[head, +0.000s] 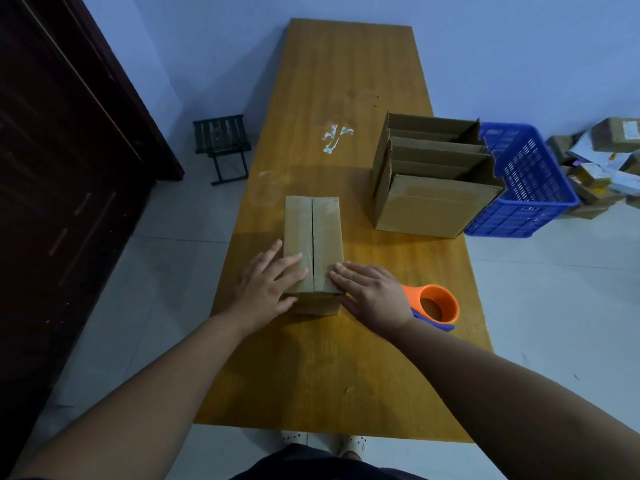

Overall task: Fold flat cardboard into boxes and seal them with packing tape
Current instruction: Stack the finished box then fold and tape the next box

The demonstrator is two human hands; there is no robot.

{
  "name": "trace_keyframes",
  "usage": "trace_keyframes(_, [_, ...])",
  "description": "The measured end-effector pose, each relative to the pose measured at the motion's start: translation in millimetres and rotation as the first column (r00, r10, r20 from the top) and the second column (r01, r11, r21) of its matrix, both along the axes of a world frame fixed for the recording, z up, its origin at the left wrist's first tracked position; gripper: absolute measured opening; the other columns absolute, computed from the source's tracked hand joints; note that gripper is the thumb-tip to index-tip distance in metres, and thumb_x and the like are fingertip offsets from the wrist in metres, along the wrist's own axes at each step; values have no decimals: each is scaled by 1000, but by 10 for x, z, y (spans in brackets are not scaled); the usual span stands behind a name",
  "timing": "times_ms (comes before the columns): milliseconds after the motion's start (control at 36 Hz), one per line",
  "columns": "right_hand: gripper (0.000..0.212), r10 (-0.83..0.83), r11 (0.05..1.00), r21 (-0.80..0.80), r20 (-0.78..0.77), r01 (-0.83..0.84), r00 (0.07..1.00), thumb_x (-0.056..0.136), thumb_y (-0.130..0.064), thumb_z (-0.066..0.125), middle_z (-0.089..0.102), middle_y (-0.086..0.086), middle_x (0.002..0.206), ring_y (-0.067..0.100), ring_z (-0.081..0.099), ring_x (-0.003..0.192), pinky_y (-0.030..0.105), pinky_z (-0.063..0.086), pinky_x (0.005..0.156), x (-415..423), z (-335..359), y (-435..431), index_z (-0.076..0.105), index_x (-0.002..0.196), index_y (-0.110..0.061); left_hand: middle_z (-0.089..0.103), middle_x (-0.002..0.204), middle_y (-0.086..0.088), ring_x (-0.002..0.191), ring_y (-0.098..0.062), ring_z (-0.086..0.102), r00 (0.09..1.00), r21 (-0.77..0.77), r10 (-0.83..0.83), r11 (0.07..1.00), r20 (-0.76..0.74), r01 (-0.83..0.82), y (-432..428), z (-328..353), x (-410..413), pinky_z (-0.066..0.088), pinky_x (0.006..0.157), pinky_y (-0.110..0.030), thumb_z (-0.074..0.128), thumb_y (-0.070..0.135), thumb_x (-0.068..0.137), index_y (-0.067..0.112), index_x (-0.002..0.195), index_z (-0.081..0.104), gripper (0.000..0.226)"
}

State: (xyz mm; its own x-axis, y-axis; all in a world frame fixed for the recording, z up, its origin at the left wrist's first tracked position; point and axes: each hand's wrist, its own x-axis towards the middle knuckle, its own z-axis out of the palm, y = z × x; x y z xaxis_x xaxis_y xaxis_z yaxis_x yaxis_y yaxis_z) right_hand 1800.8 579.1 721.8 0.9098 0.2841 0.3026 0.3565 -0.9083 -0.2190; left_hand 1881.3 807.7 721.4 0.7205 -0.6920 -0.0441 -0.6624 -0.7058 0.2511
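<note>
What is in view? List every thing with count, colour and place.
closed box: one, brown, table middle, under both hands
open boxes: about three, brown, table's right side
tape dispenser: one, orange and blue, table, beside right wrist
table: one, yellow-brown, centre
crate: one, blue, floor right of table
stool: one, black, floor left of table
parcels: several, brown and white, floor far right
left hand: flat on box's left flap
right hand: flat on box's right flap

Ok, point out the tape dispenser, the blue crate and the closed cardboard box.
tape dispenser (440,291): head view, top rim of its orange ring.
blue crate (512,218): head view, its near slotted wall.
closed cardboard box (327,226): head view, its right top flap.
</note>
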Motion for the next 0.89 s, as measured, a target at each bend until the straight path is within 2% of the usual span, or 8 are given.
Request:
trace_keyframes(56, [44,-13,1000,12,-27,13,1000,82,-24,75,63,5,127,27,60,118,43,51,93,1,18,-4,65,123,-13,11,158,11,140,-9,-16,998,-22,-15,1000,-65,14,-3,-43,28,-1,117,-43,57,36,91,29,142,37,55])
trace_keyframes(111, [46,-16,1000,9,-63,16,998,83,-29,74,62,4,129,27,57,121,44,49,95,15,44,-16,63,125,-14,4,158,15,137,-2,-17,983,-59,15,998,-180,-26,-20,-83,35,7,117,-47,59,44,88,29,143,31,63])
trace_keyframes(250, [44,-39,999,26,-50,41,998,83,-30,74,64,5,126,24,63,113,42,54,89,18,20,15,65,123,-13,8,156,12,139,-4,-9,950,-167,141,967,-277,-193,-162,-162,-54,11,113,-47,66,58,75,32,144,24,85])
trace_keyframes(361, [45,-77,995,68,10,76,997,77,-25,80,66,7,122,23,67,104,39,57,81,4,-75,50,68,119,-11,14,152,6,140,-15,-6,959,-159,170,965,-228,-209,-266,-150,-90,17,111,-49,65,52,80,47,146,21,79])
trace_keyframes(472, [47,-59,994,87,3,58,998,79,-26,78,64,7,126,25,68,100,41,58,77,12,-113,26,66,122,-11,24,152,-1,141,-25,3,968,-149,177,967,-176,-204,-279,-138,-105,23,110,-49,65,37,86,42,145,27,71])
trace_keyframes(750, [40,-63,991,121,73,54,995,82,-18,76,64,8,125,25,72,84,37,58,62,-12,-105,65,67,120,-9,36,147,-7,139,-33,20,979,-164,187,966,-76,-198,-319,-154,-169,32,104,-49,71,36,81,35,144,31,74])
trace_keyframes(833, [57,-2,997,72,-7,3,1000,83,-28,74,53,8,139,25,70,91,36,58,66,-49,-129,-15,55,134,-12,37,146,-9,138,-34,21,981,-177,178,966,-76,-189,-302,-155,-154,32,104,-52,72,36,80,34,144,33,76])
trace_keyframes(889, [79,-8,1000,-11,-149,7,989,85,-44,67,31,11,154,26,66,100,38,58,73,-114,-187,-114,28,149,-22,35,147,-7,138,-32,18,982,-151,169,972,-80,-180,-291,-145,-145,32,104,-51,72,41,79,37,145,29,79])
